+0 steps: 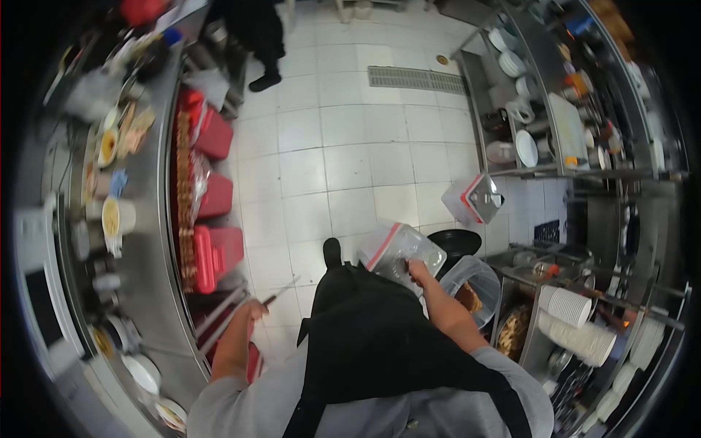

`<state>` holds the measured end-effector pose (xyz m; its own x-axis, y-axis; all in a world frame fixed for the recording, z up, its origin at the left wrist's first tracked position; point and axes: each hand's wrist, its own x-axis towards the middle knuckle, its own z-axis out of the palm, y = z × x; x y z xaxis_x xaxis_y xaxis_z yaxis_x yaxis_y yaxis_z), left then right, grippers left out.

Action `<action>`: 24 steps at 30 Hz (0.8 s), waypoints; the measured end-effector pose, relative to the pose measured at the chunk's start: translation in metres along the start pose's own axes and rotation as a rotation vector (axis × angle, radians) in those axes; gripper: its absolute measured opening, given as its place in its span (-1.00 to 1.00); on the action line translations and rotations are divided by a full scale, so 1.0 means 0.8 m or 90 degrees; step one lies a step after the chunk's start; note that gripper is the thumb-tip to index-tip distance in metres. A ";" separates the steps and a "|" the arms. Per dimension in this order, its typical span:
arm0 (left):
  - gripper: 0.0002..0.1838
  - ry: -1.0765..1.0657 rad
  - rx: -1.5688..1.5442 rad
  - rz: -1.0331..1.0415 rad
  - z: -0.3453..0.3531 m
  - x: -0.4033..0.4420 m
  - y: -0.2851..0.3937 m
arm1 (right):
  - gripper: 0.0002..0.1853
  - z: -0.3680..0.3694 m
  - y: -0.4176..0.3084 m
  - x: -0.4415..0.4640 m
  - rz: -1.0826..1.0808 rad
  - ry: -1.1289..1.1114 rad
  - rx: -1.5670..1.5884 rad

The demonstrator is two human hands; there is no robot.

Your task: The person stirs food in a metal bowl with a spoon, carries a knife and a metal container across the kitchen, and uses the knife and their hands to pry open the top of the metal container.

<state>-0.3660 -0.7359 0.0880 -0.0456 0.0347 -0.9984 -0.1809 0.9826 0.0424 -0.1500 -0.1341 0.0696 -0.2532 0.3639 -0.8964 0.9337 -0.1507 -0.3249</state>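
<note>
I log the apron (372,321) as plain black, the shirt (226,405) behind it grey. Ahead of the apron, I read the floor (343,168) as off-white squares ruled by darker lines; beyond, a grey grate (416,79), finely barred. Left of the apron: red bins (217,252); knife (288,287), blade silvery. Right of the apron: translucent box (410,252), red band; white cups (566,306), ribbed in close rings.

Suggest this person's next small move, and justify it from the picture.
Probably lay the knife on the steel counter: the left hand holds it, blade bare, while the right hand is at the clear container, which might need both hands.
</note>
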 end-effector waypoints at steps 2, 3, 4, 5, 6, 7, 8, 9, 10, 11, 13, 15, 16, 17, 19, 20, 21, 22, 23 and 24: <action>-0.66 0.042 0.179 0.081 -0.122 0.055 0.078 | -0.67 -0.009 -0.056 0.005 -0.002 0.022 0.052; -0.67 0.081 0.300 0.140 -0.180 0.098 0.107 | -0.67 -0.019 -0.093 0.016 -0.011 0.032 0.075; -0.66 0.133 0.417 0.192 -0.234 0.133 0.140 | -0.67 -0.034 -0.126 0.048 -0.006 0.036 0.058; -0.67 0.206 0.431 0.188 -0.273 0.125 0.188 | -0.66 -0.045 -0.141 0.083 0.007 0.034 0.038; -0.66 0.275 0.326 0.112 -0.288 0.098 0.233 | -0.65 -0.049 -0.155 0.106 0.020 0.024 0.018; -0.66 0.352 0.209 0.050 -0.304 0.066 0.281 | -0.63 -0.065 -0.190 0.097 -0.083 0.006 -0.036; -0.66 0.341 0.694 0.387 -0.344 0.060 0.294 | -0.62 -0.071 -0.215 0.140 -0.170 0.046 -0.065; -0.67 0.351 0.265 0.260 -0.356 0.029 0.351 | -0.60 -0.070 -0.210 0.193 -0.237 0.087 -0.103; -0.68 0.317 -0.167 0.109 -0.340 0.009 0.385 | -0.59 -0.077 -0.198 0.220 -0.291 0.121 -0.156; -0.71 0.253 -0.227 0.134 -0.345 0.006 0.404 | -0.56 -0.095 -0.262 0.189 -0.091 0.080 -0.079; -0.77 0.138 -0.341 0.194 -0.389 0.025 0.440 | -0.54 -0.115 -0.299 0.227 -0.170 0.034 -0.254; -0.85 0.055 -0.483 0.103 -0.412 0.056 0.475 | -0.54 -0.148 -0.362 0.255 -0.203 0.008 -0.295; -0.88 0.154 -0.378 0.081 -0.412 0.041 0.522 | -0.55 -0.165 -0.394 0.271 -0.220 -0.004 -0.315; -0.82 0.156 -0.334 0.045 -0.431 0.034 0.560 | -0.56 -0.166 -0.389 0.316 -0.250 -0.027 -0.357; -0.78 0.060 -0.165 0.051 -0.523 0.108 0.619 | -0.59 -0.216 -0.431 0.384 -0.225 0.027 -0.353; -0.76 0.021 -0.099 0.033 -0.545 0.130 0.618 | -0.62 -0.218 -0.457 0.398 -0.170 0.068 -0.293; -0.76 0.026 -0.102 -0.054 -0.581 0.133 0.661 | -0.66 -0.253 -0.531 0.353 -0.124 -0.010 -0.186; -0.74 0.103 0.006 -0.029 -0.618 0.076 0.744 | -0.70 -0.276 -0.583 0.349 -0.038 -0.023 -0.144; -0.83 0.069 0.048 -0.010 -0.670 0.090 0.783 | -0.69 -0.295 -0.614 0.359 -0.143 0.046 -0.102; -0.88 0.063 0.216 0.195 -0.722 0.127 0.797 | -0.68 -0.304 -0.618 0.375 -0.159 0.071 -0.073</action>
<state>-1.0535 -0.2113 0.0360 -0.1429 0.3316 -0.9325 0.1862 0.9344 0.3037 -0.6263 0.2733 0.0347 -0.4551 0.4761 -0.7525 0.8703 0.0590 -0.4890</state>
